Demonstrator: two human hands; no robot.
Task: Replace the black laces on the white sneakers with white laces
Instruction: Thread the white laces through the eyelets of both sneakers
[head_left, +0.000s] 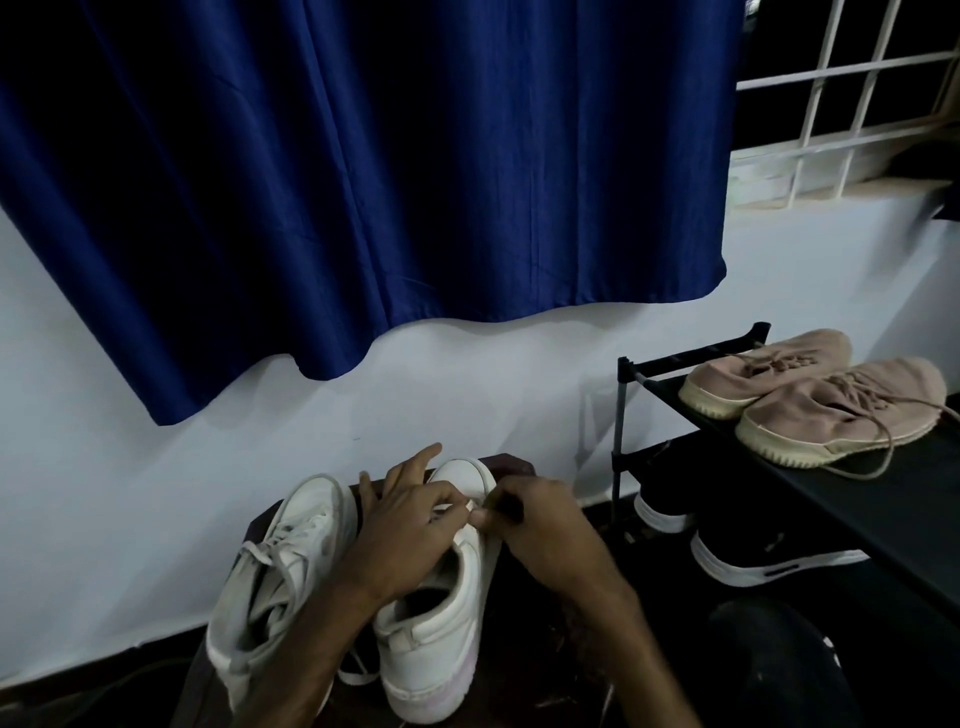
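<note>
Two white sneakers stand on a dark low stool (511, 466). The left sneaker (283, 566) is laced with a pale lace, its loose ends draped over the tongue. Both my hands are on the right sneaker (441, 629), over its lace area near the toe. My left hand (410, 525) pinches a white lace (470, 506) between thumb and forefinger. My right hand (530, 519) meets it from the right, fingertips pinched on the same lace. A loose white lace end (358, 675) lies by the right sneaker's heel. No black lace is visible.
A black shoe rack (631, 374) stands to the right, with a pair of pink knit sneakers (810, 400) on top and black shoes with white soles (758, 556) beneath. A blue curtain (363, 182) hangs over the white wall behind. A barred window (857, 93) is at the top right.
</note>
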